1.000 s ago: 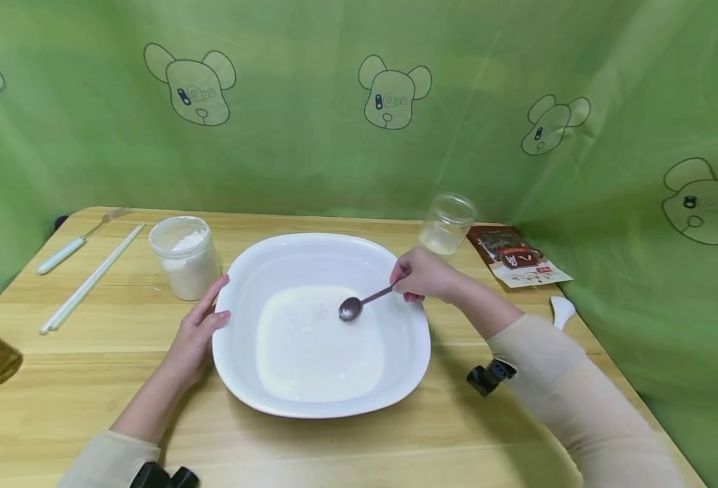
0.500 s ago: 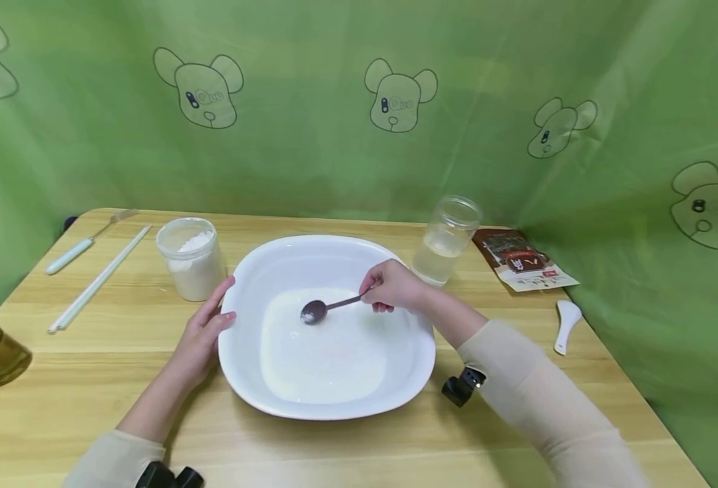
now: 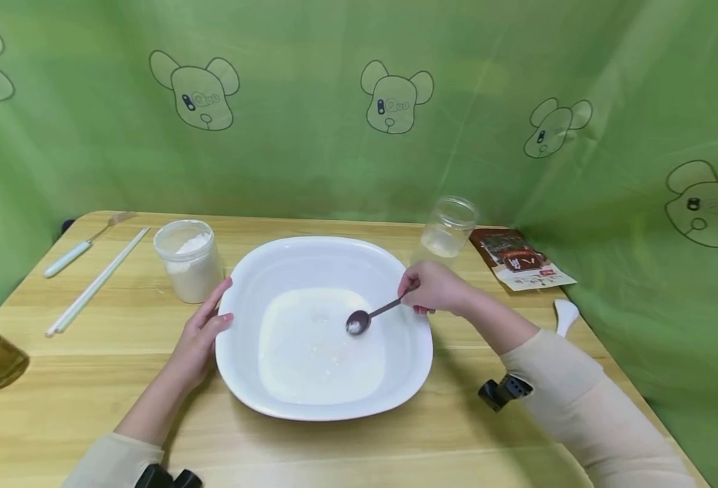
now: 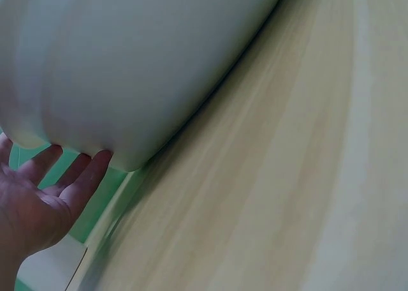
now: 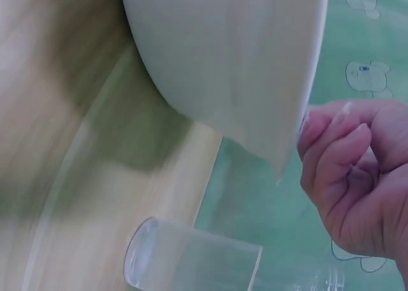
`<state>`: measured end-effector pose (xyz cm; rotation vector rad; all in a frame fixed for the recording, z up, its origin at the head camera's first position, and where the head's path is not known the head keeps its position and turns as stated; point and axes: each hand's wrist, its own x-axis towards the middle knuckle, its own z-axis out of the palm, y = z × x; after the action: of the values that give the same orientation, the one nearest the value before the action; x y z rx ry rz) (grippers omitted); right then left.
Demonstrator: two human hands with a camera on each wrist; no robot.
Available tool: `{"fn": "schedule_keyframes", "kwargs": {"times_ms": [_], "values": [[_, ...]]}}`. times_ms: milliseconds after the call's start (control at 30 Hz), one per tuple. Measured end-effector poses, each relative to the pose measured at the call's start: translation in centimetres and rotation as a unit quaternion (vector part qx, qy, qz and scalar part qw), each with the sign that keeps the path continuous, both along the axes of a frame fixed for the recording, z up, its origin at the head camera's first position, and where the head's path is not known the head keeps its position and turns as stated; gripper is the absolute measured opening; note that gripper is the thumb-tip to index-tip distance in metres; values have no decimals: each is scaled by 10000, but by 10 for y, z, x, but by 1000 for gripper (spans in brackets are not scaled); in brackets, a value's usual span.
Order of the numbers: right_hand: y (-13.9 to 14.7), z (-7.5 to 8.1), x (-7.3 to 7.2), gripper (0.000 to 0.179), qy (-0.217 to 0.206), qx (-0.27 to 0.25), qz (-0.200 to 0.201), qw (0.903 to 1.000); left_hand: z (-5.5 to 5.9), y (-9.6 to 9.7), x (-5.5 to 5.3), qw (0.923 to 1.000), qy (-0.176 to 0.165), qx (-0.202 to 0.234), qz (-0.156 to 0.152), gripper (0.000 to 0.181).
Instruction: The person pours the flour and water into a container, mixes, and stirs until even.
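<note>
Pinching the end of a dark brown, long-handled spoon (image 3: 361,320), the right hand (image 3: 435,289) is at the right rim of a large white rounded-oval basin (image 3: 310,261) with a glossy inside. Its fingers are curled in tight on the handle; the spoon slants from them toward the basin's middle, so its round bowl lies inward of the grip, nearer the person than the fingers. A small white clump shows in that bowl; whether it touches the basin's floor cannot be told.

The left hand (image 3: 198,333) holds the basin's left side, thumb over the rim and fingers spread against the outer wall. Just beyond that hand, close to the basin's left edge, stands a clear cylindrical jar of white powder (image 3: 191,272).

Behind the basin's right end, partly hidden by the right hand, stands a clear jar with cloudy liquid (image 3: 446,237). Farther right of the basin are a dark red-brown and white printed packet (image 3: 520,260) and a white short-handled spoon (image 3: 566,314), partly covered by the sleeve.
</note>
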<state>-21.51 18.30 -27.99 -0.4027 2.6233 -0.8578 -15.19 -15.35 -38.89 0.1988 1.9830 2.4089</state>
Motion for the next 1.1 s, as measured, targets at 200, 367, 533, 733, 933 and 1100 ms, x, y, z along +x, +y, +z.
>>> {"fn": "schedule_keyframes", "kwargs": {"times_ms": [200, 367, 533, 733, 933, 1100], "values": [[-12, -5, -18, 7, 310, -73, -272, 9991, -1, -1, 0, 10000, 19, 17, -8, 52], [-32, -13, -24, 7, 210, -366, -250, 9988, 0, 1, 1, 10000, 14, 80, -23, 53], [-46, -24, -18, 5, -144, -763, -143, 9969, 0, 2, 1, 9999, -23, 96, -60, 53], [-48, -25, -2, 4, -508, -776, 324, 9952, 0, 2, 1, 10000, 3, 23, -18, 53], [-31, -15, 10, 2, -459, -290, 694, 9961, 0, 1, 1, 10000, -33, -15, -19, 54], [-12, -3, 13, 6, -537, -124, 724, 9958, 0, 0, 0, 10000, 0, -52, 8, 53]]}}
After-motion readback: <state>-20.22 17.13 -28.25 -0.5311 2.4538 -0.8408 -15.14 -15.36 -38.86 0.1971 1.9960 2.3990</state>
